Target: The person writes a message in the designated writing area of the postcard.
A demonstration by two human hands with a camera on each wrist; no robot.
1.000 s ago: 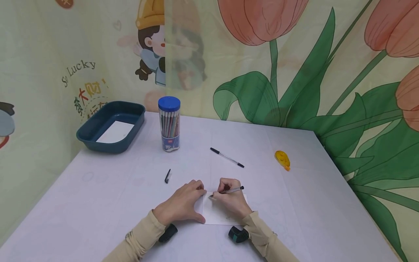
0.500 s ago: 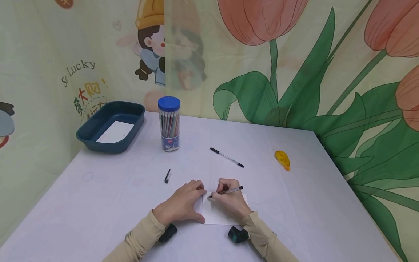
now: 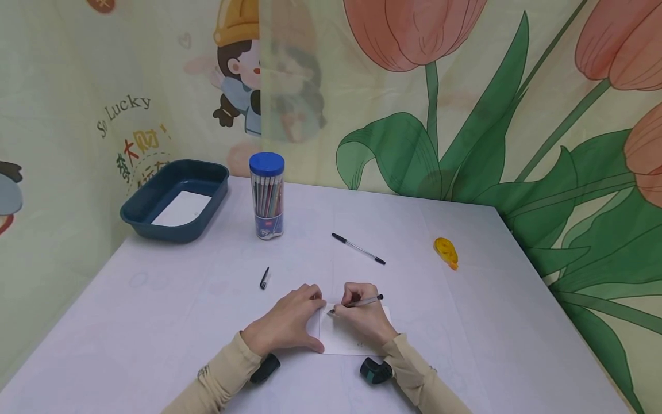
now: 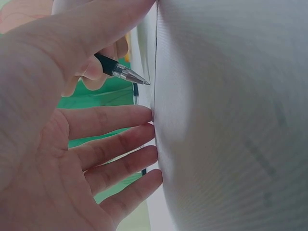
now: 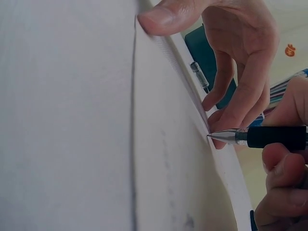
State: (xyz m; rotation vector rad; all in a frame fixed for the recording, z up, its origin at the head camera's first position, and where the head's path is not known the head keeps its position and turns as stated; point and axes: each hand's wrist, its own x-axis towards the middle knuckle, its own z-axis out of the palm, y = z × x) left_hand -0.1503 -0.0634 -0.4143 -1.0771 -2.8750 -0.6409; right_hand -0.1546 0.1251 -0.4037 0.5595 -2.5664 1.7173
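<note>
A white sheet of paper [image 3: 338, 340] lies on the table in front of the person. My right hand [image 3: 368, 316] pinches a gel pen [image 3: 368, 301] between thumb and fingers. The pen's metal tip [image 5: 226, 136] meets the paper near its upper left corner; small dark marks [image 5: 188, 221] show elsewhere on the sheet. On the left edge rests my left hand [image 3: 289, 321], thumb spread from the fingers. In the left wrist view, its fingers [image 4: 125, 142] reach out fairly straight, fingertips at the surface. A loose black pen cap [image 3: 264, 279] lies beyond the left hand.
A capped pen [image 3: 358, 248] lies farther back, with a yellow correction tape dispenser [image 3: 446, 252] to its right. Toward the back left stand a clear canister of pens with a blue lid [image 3: 267, 195] and a dark blue basin [image 3: 178, 232] holding white paper [image 3: 182, 208].
The pen and right hand have shifted very slightly left across the paper. The left hand has stayed in place on the sheet's edge.
</note>
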